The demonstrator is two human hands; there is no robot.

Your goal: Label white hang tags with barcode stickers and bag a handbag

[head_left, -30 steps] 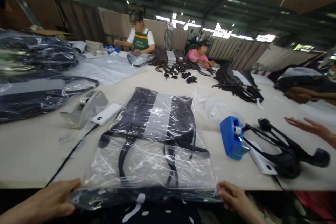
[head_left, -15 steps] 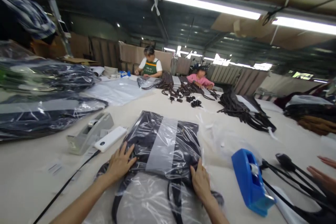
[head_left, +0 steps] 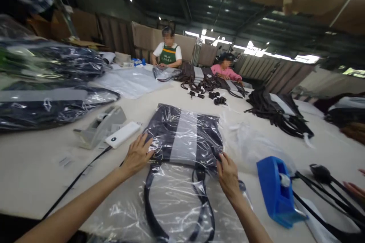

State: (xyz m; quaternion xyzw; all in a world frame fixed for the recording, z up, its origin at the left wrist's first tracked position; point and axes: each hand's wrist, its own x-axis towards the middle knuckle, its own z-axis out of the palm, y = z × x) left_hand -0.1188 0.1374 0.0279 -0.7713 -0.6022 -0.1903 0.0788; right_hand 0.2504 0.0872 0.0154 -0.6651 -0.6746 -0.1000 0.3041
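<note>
A dark tote bag (head_left: 162, 127) with a pale grey band (head_left: 184, 136) across its middle lies flat in front of me, inside a clear plastic bag (head_left: 122, 212). Its long dark handles (head_left: 150, 209) stretch toward me under the plastic. My left hand (head_left: 138, 155) rests on the bag's left edge, fingers spread and thumb apart. At the right edge, my right hand (head_left: 229, 174) has its fingertips and thumb closed on the dark side, where the material is bunched; its lower fingers are partly hidden.
A grey tape dispenser (head_left: 99, 127) and a white power bank (head_left: 122, 134) with a cable lie left; a blue tape dispenser (head_left: 278, 191) stands right. Wrapped bags (head_left: 57, 106) pile up far left. Two people work across the table; another person's hand (head_left: 355, 190) shows at right.
The view has tilted down and turned left. My hands and the bag have shifted slightly away from me, and more of the handles and clear plastic shows on the near side.
</note>
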